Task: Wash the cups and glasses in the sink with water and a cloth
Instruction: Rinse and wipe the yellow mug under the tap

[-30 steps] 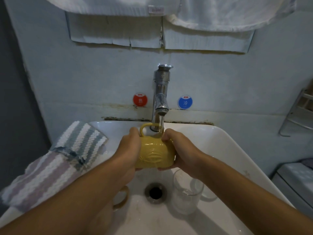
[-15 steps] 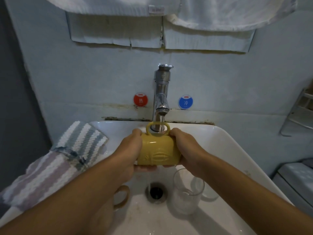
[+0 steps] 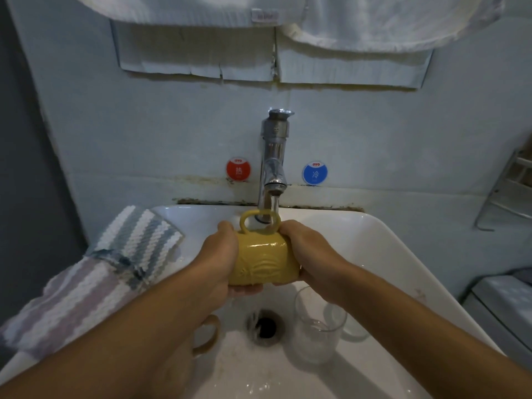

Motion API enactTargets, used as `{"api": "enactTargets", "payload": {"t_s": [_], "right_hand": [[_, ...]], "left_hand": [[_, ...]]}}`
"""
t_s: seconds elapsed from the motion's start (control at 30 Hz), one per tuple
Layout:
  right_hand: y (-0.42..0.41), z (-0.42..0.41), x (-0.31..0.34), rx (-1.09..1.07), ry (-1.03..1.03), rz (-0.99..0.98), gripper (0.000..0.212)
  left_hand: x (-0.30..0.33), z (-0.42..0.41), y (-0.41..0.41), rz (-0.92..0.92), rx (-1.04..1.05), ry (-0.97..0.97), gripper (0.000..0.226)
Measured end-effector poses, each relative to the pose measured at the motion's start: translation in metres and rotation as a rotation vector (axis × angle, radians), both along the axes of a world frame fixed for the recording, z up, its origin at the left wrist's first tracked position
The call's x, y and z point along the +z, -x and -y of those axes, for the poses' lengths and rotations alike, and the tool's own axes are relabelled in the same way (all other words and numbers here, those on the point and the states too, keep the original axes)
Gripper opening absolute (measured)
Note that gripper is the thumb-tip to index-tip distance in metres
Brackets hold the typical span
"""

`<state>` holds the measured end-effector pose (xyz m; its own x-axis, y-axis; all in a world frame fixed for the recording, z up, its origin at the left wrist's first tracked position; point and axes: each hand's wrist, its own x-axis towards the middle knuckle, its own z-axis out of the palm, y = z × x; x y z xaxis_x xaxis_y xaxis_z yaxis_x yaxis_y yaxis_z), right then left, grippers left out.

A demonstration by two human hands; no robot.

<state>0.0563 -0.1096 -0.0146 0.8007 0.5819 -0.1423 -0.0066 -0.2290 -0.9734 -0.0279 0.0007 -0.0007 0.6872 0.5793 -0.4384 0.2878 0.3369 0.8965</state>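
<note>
Head camera, one view only
Looks forward and down, close over the sink; faces the tap and wall; edges perhaps bent by the wide lens.

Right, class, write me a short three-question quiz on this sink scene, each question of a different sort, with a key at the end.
1. True or false: the yellow mug lies on its side between the left hand and the right hand, under the tap.
2. Multiple choice: the clear glass stands A) on the striped cloth; B) in the sink, right of the drain; C) on the wall rack.
3. Fill in: the sticker left of the tap is ____.

Key: 1 true; 2 B; 3 red.
</note>
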Motion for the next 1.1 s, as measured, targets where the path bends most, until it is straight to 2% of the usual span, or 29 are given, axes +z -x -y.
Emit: {"api": "enactTargets", "payload": {"t_s": [0.23,0.33,0.5,0.7,0.77,0.87,0.93,1.1], "right_hand": [[-0.001,0.0,0.0,0.048,-0.055,-0.031,0.019],[-0.002,0.0,-0.001,0.069,-0.053,-0.008,0.026],[-0.004,-0.001,0.0,0.053,-0.072,-0.092,0.034],[-0.009,0.001,0.001,0.037,-0.081,-0.175,0.016],[-0.01,0.0,-0.001,0.007,-0.092,-0.194,0.02],[-0.013,-0.003,-0.004,-0.04,-0.131,-0.239,0.042],[-0.015,-0.003,-0.004,-0.062,-0.149,-0.25,0.046],[-0.01,0.002,0.004,0.009,-0.086,-0.231,0.027]], "left_hand": [[0.003,-0.001,0.0,0.006,0.024,-0.008,0.036],[0.002,-0.002,-0.001,0.006,0.029,-0.003,0.033],[-0.002,-0.002,-0.003,0.024,0.028,-0.013,0.04],[-0.001,0.002,-0.004,0.023,0.008,-0.064,0.037],[-0.002,0.003,-0.004,0.026,0.003,-0.064,0.035],[-0.001,0.002,-0.005,0.052,0.008,-0.073,0.037],[0.0,0.002,-0.006,0.074,0.013,-0.083,0.038],[-0.001,0.001,-0.012,0.084,0.052,-0.211,0.037]]}}
